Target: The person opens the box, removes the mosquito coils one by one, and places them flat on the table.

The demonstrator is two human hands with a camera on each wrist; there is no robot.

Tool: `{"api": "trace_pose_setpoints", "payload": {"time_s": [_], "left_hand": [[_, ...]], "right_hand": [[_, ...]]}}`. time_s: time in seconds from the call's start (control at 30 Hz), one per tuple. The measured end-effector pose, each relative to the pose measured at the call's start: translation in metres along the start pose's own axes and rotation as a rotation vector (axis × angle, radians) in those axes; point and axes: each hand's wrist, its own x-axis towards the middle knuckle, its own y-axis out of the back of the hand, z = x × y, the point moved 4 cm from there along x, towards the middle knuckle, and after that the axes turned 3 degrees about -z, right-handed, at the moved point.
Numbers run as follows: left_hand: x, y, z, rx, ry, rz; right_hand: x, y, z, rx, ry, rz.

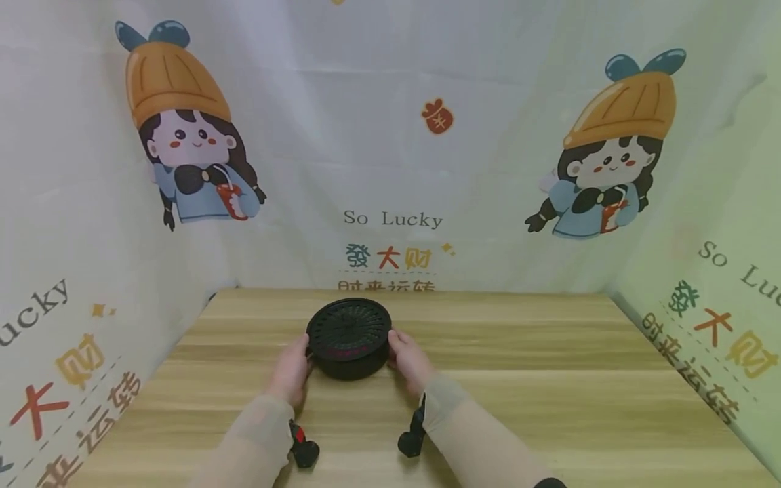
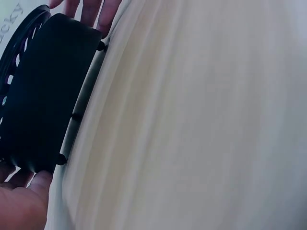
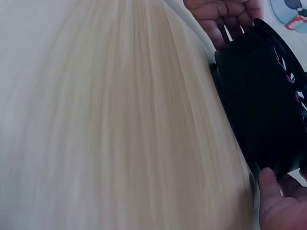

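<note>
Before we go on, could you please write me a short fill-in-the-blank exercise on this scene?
The round slotted object is coloured ____.
In the head view, the left grip holds its left side and the right grip its ____ side.
The English text on the backdrop reads "So ____".
Missing words: black; right; Lucky.

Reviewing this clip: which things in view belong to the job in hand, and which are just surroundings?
Part of the job:
Round black drum-shaped object with a slotted top
Left hand and right hand, holding it from opposite sides

Just surroundings:
Light wood-grain table below
Pale cloth backdrop printed with cartoon figures and lettering
Black gear at the wrists
</note>
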Motion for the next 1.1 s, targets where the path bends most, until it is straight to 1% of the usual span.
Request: {"api": "trace_pose_setpoints", "payload": {"time_s": [0.07, 0.13, 0.27, 0.33, 0.47, 0.6, 0.77, 0.87, 1.0, 1.1], "left_hand": [[0.001, -0.008, -0.003, -0.03, 0.005, 0.013], [0.001, -0.017, -0.005, -0.04, 0.0, 0.019], [-0.005, -0.036, -0.009, -0.043, -0.025, -0.004], [-0.009, -0.046, -0.01, -0.057, -0.024, -0.01], [-0.015, -0.066, -0.013, -0.076, 0.006, -0.019], [-0.02, -0.081, -0.015, -0.051, 0.012, -0.059], [-0.029, -0.095, -0.017, -0.036, 0.01, -0.101], [-0.034, -0.101, -0.02, -0.054, 0.008, -0.116], [-0.04, -0.108, -0.022, -0.076, 0.003, -0.117], [-0.046, -0.111, -0.022, -0.061, 0.007, -0.104]], "right_hand": [[-0.003, 0.008, -0.002, 0.011, -0.004, -0.002], [-0.006, 0.016, -0.002, 0.019, -0.001, -0.004], [-0.014, 0.034, 0.0, 0.033, 0.005, -0.002], [-0.019, 0.044, 0.001, 0.033, 0.025, -0.021], [-0.031, 0.061, 0.002, 0.046, 0.027, -0.022], [-0.04, 0.074, 0.001, 0.062, -0.004, 0.012], [-0.055, 0.086, -0.002, 0.062, -0.022, 0.032], [-0.061, 0.093, -0.001, 0.062, -0.019, 0.047], [-0.07, 0.099, 0.0, 0.061, -0.024, 0.066], [-0.078, 0.1, 0.0, 0.064, -0.041, 0.081]]}}
